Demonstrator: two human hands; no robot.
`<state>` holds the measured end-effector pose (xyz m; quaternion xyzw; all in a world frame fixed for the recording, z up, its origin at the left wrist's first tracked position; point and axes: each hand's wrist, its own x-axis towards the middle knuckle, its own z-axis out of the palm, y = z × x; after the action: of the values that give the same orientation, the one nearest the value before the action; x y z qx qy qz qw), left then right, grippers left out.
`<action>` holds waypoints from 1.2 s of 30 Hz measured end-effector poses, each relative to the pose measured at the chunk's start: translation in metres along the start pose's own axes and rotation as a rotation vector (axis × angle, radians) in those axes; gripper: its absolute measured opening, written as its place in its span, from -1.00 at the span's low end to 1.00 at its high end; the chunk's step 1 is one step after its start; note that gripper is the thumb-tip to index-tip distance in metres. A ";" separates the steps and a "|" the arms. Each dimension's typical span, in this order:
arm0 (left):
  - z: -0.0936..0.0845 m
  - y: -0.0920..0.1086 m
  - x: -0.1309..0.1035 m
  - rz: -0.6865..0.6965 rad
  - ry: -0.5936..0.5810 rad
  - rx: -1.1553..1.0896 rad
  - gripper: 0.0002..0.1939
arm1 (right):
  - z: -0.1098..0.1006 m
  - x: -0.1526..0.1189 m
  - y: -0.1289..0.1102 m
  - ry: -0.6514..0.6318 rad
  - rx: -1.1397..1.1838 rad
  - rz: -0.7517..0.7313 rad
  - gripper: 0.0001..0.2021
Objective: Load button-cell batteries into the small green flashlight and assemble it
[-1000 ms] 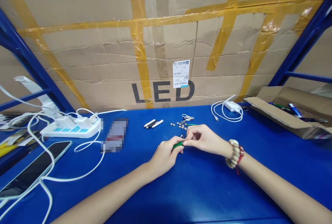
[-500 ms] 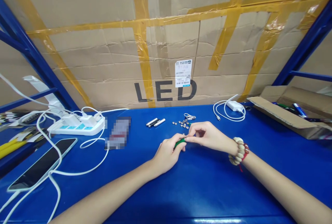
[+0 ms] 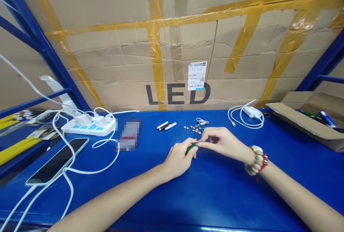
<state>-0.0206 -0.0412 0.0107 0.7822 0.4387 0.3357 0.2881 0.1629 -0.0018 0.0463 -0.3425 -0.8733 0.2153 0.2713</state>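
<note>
Low over the blue table, my left hand (image 3: 180,157) is closed round a small green cylinder (image 3: 191,148), whose kind I cannot make out. The thumb and forefinger of my right hand (image 3: 220,143) pinch together at the cylinder's upper end. Whatever they hold is too small to name. Just beyond my hands lie several small round metal discs (image 3: 198,130), which look like button cells. A looped white cord (image 3: 202,121) lies behind them. Left of the discs are several short silver and black tubes (image 3: 166,126), side by side.
A power strip (image 3: 90,128) with plugs and white cables stands at the left, near a dark phone (image 3: 57,161) and a blurred flat item (image 3: 129,135). A charger cable (image 3: 252,112) lies at the back right, beside an open cardboard box (image 3: 309,126). A large taped carton (image 3: 120,67) forms the back.
The whole view has shifted, so everything sits farther right in the picture. Both hands keep nearly the same hold around the green cylinder.
</note>
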 end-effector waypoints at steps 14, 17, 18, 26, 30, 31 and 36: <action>0.000 0.000 0.000 -0.013 0.026 -0.046 -0.80 | -0.001 0.000 0.001 0.111 -0.031 -0.195 -0.77; 0.000 0.000 0.001 0.009 0.034 -0.072 -0.80 | -0.002 -0.001 0.000 0.131 -0.106 -0.263 -0.78; 0.000 0.000 0.001 0.011 0.035 -0.080 -0.80 | -0.002 -0.001 0.000 0.135 -0.144 -0.281 -0.78; 0.000 0.000 0.001 0.007 0.008 -0.084 -0.80 | -0.006 -0.006 -0.002 0.131 -0.413 -0.383 -0.73; 0.000 -0.001 0.001 0.000 -0.019 -0.078 -0.78 | -0.007 -0.006 -0.005 0.133 -0.440 -0.409 -0.70; 0.000 -0.001 0.000 -0.005 -0.024 -0.078 -0.77 | -0.008 -0.006 -0.006 0.136 -0.439 -0.414 -0.70; -0.001 0.001 -0.001 -0.001 -0.059 -0.117 -0.77 | -0.010 -0.006 -0.009 0.135 -0.390 -0.425 -0.72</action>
<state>-0.0209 -0.0425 0.0119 0.7734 0.4100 0.3373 0.3464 0.1686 -0.0099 0.0566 -0.2110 -0.9304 -0.0417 0.2969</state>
